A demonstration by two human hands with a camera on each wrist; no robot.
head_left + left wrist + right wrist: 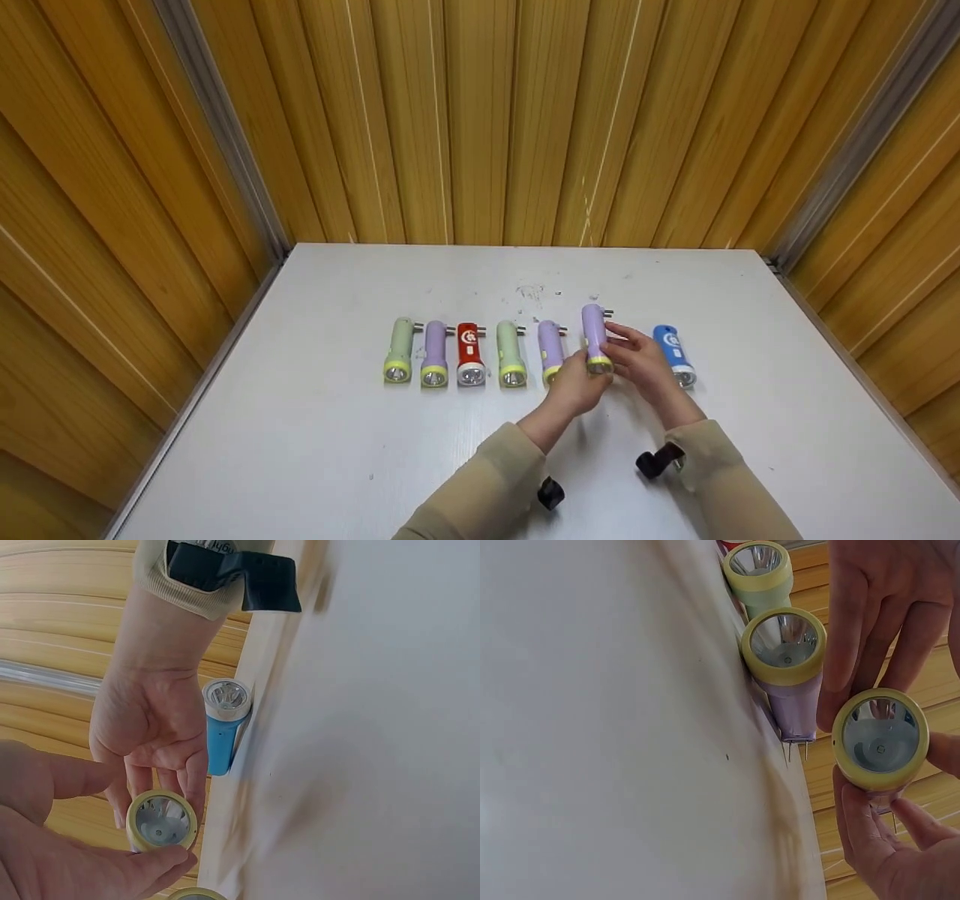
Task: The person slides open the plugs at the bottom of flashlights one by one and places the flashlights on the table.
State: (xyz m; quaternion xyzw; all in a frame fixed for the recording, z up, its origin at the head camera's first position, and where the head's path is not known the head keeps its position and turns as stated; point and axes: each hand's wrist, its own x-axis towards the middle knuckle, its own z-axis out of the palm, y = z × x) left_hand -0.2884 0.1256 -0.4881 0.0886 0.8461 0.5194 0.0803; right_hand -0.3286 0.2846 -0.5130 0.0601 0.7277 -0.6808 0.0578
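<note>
A purple flashlight (593, 330) with a yellow rim and plug prongs is held just off the white table, lens towards me. My left hand (581, 384) grips it near the lens end. From the other side my right hand (643, 365) pinches the barrel between fingers and thumb. In the left wrist view the lens (161, 821) sits between both hands. The right wrist view has the right hand's fingers (866, 829) below the lens and the left hand (892, 622) above it. Close by on the left lies another purple flashlight (550, 341), its lens end partly covered by the left hand.
Leftward along the row lie a green flashlight (510, 349), a red one (470, 349), a purple one (435, 349) and another green one (400, 345). A blue flashlight (671, 349) lies right of the right hand. Wood-patterned walls (480, 120) border the white table (300, 450).
</note>
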